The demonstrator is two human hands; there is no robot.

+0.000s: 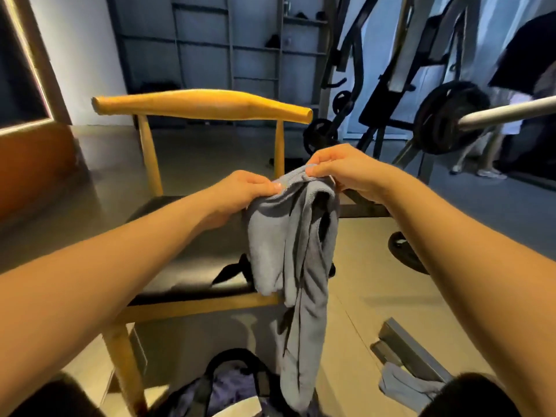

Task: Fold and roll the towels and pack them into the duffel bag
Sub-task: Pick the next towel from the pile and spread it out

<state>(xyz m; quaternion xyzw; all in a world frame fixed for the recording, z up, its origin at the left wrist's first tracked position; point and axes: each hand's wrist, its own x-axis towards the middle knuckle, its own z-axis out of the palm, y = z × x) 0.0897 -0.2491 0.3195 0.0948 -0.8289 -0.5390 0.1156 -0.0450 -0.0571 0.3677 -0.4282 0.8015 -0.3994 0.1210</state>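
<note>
The left hand [240, 191] and the right hand [346, 173] hold one grey-blue towel [294, 251] by its upper edge, close together near the centre of the view. The fingers [319, 170] of both hands are pinched on the cloth. The towel hangs down in loose folds toward 6 o'clock, and its lower end reaches the duffel bag [228, 386], which stands open on the floor [361, 266]. Behind the towel, at 9 to 11 o'clock, is a wooden chair [198, 106] with a dark seat; the towel hangs in front of the seat's right front corner. At 4 o'clock a second towel [403, 383] lies against a grey step [412, 350]. Between chair and step the floor is open. At 2 o'clock a barbell [505, 111] with plates points inward.
</note>
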